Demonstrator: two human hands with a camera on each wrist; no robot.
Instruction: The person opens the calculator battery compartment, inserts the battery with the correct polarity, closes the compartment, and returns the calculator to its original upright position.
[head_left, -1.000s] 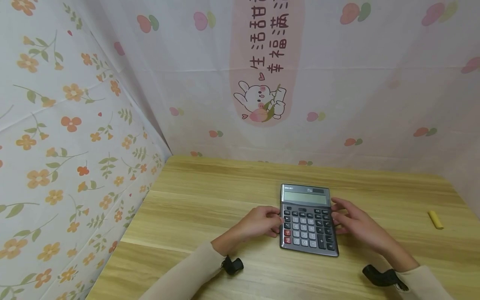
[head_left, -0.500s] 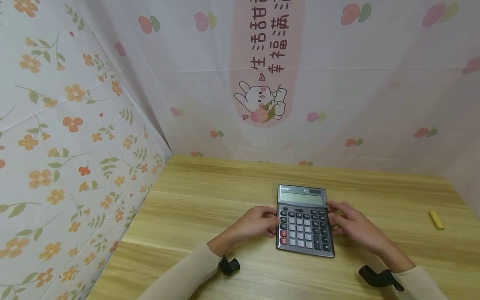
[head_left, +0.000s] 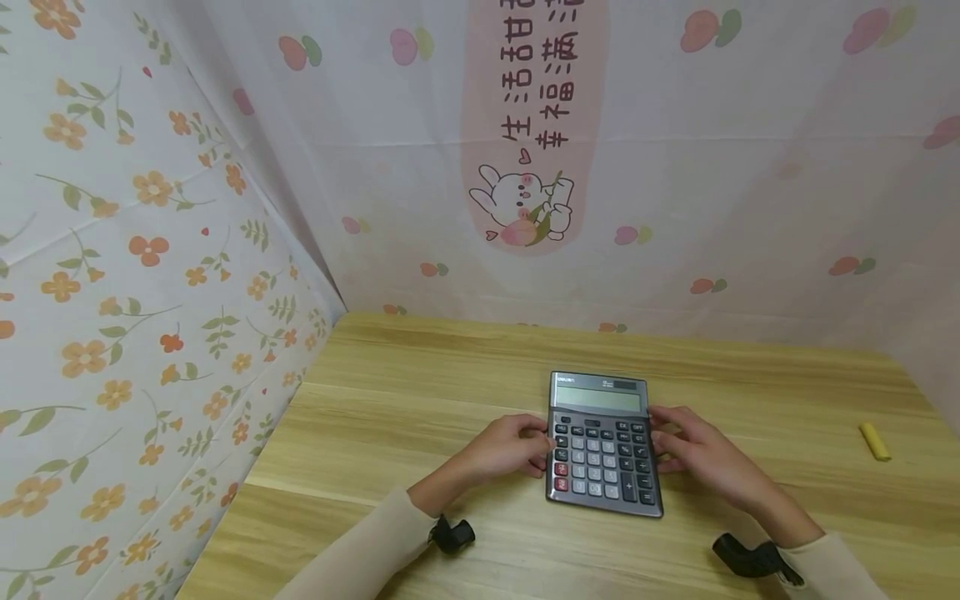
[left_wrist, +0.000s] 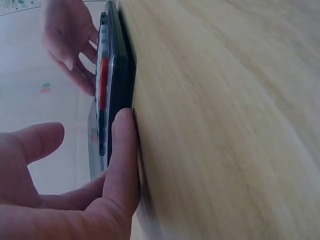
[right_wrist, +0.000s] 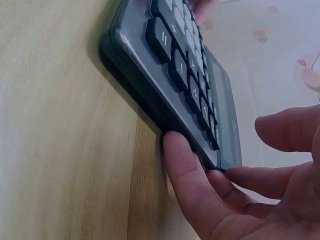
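Note:
A grey desk calculator [head_left: 598, 398] lies face up on the wooden table, its display at the far end. My left hand [head_left: 504, 450] touches its left edge; in the left wrist view the fingers [left_wrist: 123, 150] lie along that side and the thumb is held off it. On the opposite side, my right hand [head_left: 701, 454] rests its fingertips against the right edge. The right wrist view has those fingers [right_wrist: 182, 160] low against the casing, close to the tabletop, with the thumb apart. Neither hand grips the calculator.
A short yellow stick-like piece [head_left: 874, 441] lies on the table [head_left: 420, 367] at the right. Patterned cloth [head_left: 360, 183] hangs behind the table, and a flowered cloth [head_left: 127, 333] hangs along its left side. Black straps [head_left: 452, 535] are on both wrists.
The calculator has slid a little to the left across the table. Both hands have moved left with it, staying at its two sides.

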